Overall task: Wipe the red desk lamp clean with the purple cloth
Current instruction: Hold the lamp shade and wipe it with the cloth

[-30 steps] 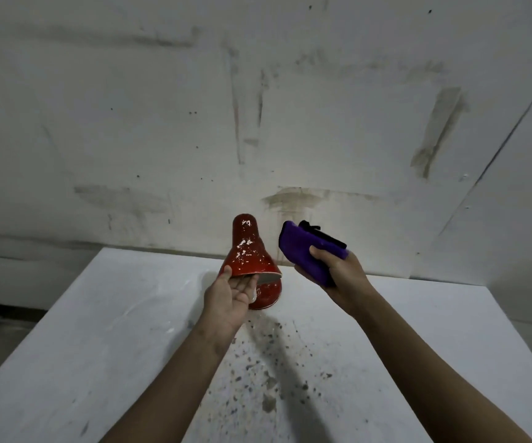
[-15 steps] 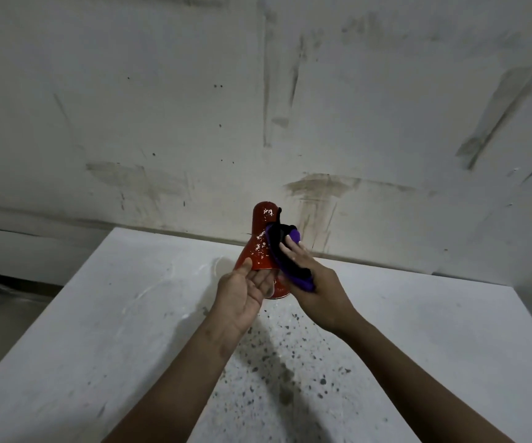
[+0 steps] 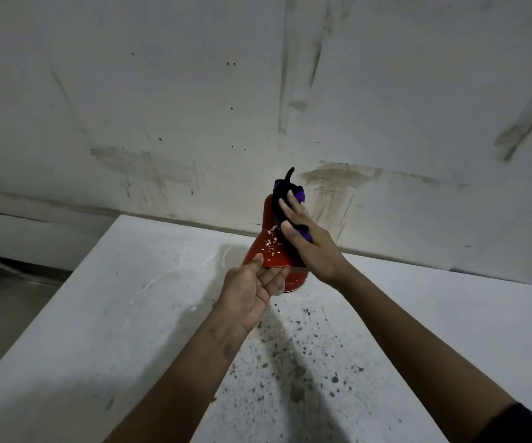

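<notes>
The lamp (image 3: pixel 269 247) is held above the far middle of the table (image 3: pixel 98 314). The left hand (image 3: pixel 252 292) cups its wide rim from below, fingers loosely curled. The right hand (image 3: pixel 309 244) presses the cloth (image 3: pixel 285 199) flat against the lamp's narrow upper right side, fingers extended.

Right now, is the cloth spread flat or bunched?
Bunched: the purple cloth is wadded under the right hand against the red lamp.

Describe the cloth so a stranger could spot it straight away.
Find the white table against the stained wall. Over its far edge, two hands hold up a red lamp; the right hand presses the purple cloth against its narrow top, the only purple thing here.
</notes>
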